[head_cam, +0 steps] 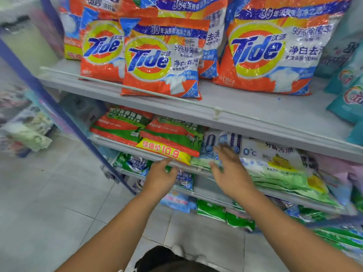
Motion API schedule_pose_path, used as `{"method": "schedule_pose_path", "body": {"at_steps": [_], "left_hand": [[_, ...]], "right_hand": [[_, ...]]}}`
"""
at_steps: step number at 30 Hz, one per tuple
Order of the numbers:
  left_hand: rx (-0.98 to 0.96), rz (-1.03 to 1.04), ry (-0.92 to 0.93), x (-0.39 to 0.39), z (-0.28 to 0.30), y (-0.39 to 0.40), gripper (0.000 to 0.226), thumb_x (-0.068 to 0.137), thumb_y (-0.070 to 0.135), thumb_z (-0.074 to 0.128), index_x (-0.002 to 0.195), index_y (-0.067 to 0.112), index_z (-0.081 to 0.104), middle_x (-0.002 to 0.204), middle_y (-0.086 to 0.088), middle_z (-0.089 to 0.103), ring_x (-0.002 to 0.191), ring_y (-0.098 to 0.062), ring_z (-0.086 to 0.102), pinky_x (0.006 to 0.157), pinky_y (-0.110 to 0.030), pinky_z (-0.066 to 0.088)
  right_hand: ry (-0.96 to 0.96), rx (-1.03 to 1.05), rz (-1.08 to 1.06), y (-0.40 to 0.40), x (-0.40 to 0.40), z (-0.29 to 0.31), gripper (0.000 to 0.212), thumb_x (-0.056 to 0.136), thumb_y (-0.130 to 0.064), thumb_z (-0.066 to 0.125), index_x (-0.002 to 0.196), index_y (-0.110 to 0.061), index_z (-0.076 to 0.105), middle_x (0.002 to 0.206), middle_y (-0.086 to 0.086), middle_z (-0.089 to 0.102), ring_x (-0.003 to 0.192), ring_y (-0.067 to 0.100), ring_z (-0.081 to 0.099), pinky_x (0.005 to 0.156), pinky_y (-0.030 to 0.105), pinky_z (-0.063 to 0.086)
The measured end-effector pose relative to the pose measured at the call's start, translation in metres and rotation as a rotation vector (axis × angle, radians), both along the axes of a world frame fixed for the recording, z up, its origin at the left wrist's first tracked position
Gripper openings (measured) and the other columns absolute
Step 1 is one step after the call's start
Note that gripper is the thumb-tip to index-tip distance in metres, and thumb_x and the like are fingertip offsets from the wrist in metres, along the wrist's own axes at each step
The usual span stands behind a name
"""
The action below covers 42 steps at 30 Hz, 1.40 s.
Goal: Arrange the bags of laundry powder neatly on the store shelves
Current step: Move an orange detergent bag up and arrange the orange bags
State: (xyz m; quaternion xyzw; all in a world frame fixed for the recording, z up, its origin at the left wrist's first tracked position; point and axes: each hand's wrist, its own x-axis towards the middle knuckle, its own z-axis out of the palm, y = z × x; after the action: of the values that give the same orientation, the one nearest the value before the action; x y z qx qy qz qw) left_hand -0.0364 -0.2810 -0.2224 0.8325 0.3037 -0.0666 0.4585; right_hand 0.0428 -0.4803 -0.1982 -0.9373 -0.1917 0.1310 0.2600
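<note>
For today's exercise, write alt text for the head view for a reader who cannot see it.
Two bare hands, left hand and right hand, reach open toward the red-and-green bag and white-and-green bag on a store shelf; orange Tide bags stand above.

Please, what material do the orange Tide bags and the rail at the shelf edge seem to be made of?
Tide bags: apparently thin glossy plastic film; they crinkle and show bright glare streaks.
Rail: a thin white rod with a smooth finish, perhaps painted metal or plastic; the view does not settle which. A white clip holds it.
</note>
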Motion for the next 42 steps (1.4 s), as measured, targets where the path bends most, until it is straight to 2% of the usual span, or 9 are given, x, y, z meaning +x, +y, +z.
{"method": "schedule_pose_path", "body": {"at_steps": [6, 14, 20, 24, 29, 34, 38, 40, 42], "left_hand": [[0.063, 0.081, 0.007, -0.002, 0.016, 0.038, 0.052, 0.101, 0.039, 0.056, 0.150, 0.025, 0.046, 0.148, -0.007, 0.049, 0.114, -0.028, 0.061, 0.088, -0.033, 0.047], [0.099, 0.059, -0.013, 0.044, 0.003, 0.098, 0.068, 0.096, 0.049, 0.059, 0.154, 0.022, 0.037, 0.158, -0.012, 0.040, 0.139, -0.036, 0.045, 0.111, -0.051, 0.044], [-0.014, 0.007, 0.010, 0.082, -0.009, 0.155, 0.045, 0.098, 0.043, 0.061, 0.131, 0.013, 0.053, 0.100, -0.002, 0.066, 0.080, -0.017, 0.062, 0.071, -0.023, 0.049], [-0.166, -0.131, 0.013, 0.103, -0.015, 0.188, 0.038, 0.093, 0.053, 0.063, 0.111, 0.020, 0.057, 0.078, -0.001, 0.055, 0.070, -0.020, 0.057, 0.070, -0.028, 0.044], [-0.328, -0.164, 0.041, 0.118, -0.012, 0.195, 0.028, 0.099, 0.032, 0.062, 0.079, 0.016, 0.050, 0.056, -0.002, 0.038, 0.044, -0.014, 0.033, 0.034, -0.017, 0.029], [-0.421, -0.206, 0.100, 0.098, -0.013, 0.204, 0.016, 0.099, 0.024, 0.064, 0.093, 0.009, 0.063, 0.061, 0.000, 0.048, 0.051, -0.012, 0.043, 0.047, -0.024, 0.038], [-0.396, -0.181, 0.169, 0.070, -0.010, 0.212, 0.014, 0.096, 0.022, 0.068, 0.102, 0.011, 0.063, 0.076, -0.004, 0.061, 0.058, -0.014, 0.053, 0.055, -0.026, 0.049], [-0.389, -0.196, 0.207, 0.060, -0.013, 0.215, 0.018, 0.094, 0.024, 0.071, 0.106, 0.013, 0.062, 0.080, -0.004, 0.066, 0.056, -0.012, 0.056, 0.055, -0.026, 0.049], [-0.356, -0.201, 0.237, 0.052, -0.018, 0.212, 0.020, 0.093, 0.024, 0.072, 0.107, 0.014, 0.062, 0.083, -0.004, 0.070, 0.054, -0.012, 0.056, 0.055, -0.026, 0.049]], "right_hand": [[0.153, 0.061, -0.001, 0.035, -0.005, -0.013, 0.066, 0.104, -0.043, 0.047, 0.160, -0.019, 0.022, 0.169, 0.001, 0.013, 0.156, 0.018, 0.009, 0.124, 0.033, 0.011], [0.274, 0.022, -0.249, 0.087, 0.022, -0.015, 0.069, 0.101, -0.051, 0.046, 0.157, -0.017, 0.026, 0.157, 0.012, 0.039, 0.141, 0.032, 0.043, 0.115, 0.043, 0.039], [0.351, 0.022, -0.513, 0.142, 0.032, -0.026, 0.063, 0.103, -0.053, 0.043, 0.139, -0.001, 0.045, 0.120, 0.017, 0.066, 0.107, 0.032, 0.065, 0.085, 0.028, 0.047], [0.295, 0.055, -0.712, 0.167, 0.036, -0.029, 0.065, 0.096, -0.049, 0.062, 0.140, -0.006, 0.043, 0.117, 0.011, 0.061, 0.108, 0.029, 0.061, 0.079, 0.025, 0.041], [0.305, 0.233, -0.873, 0.166, 0.045, -0.036, 0.061, 0.085, -0.041, 0.074, 0.131, -0.006, 0.056, 0.116, 0.011, 0.070, 0.101, 0.029, 0.068, 0.088, 0.038, 0.057], [0.280, 0.384, -0.920, 0.164, 0.008, -0.023, 0.022, 0.098, -0.023, 0.062, 0.115, -0.009, 0.057, 0.096, 0.008, 0.062, 0.085, 0.026, 0.059, 0.075, 0.035, 0.049], [0.437, 0.418, -0.820, 0.150, -0.036, -0.027, 0.033, 0.097, -0.018, 0.063, 0.124, -0.005, 0.050, 0.063, 0.005, 0.054, 0.048, 0.018, 0.046, 0.046, 0.028, 0.038], [0.564, 0.356, -0.708, 0.139, -0.038, -0.030, 0.041, 0.092, -0.024, 0.071, 0.123, -0.008, 0.050, 0.074, 0.012, 0.067, 0.057, 0.024, 0.061, 0.055, 0.035, 0.053], [0.663, 0.313, -0.635, 0.125, -0.024, -0.030, 0.068, 0.075, -0.049, 0.082, 0.128, -0.016, 0.057, 0.110, 0.008, 0.074, 0.096, 0.026, 0.072, 0.090, 0.044, 0.058]]}}
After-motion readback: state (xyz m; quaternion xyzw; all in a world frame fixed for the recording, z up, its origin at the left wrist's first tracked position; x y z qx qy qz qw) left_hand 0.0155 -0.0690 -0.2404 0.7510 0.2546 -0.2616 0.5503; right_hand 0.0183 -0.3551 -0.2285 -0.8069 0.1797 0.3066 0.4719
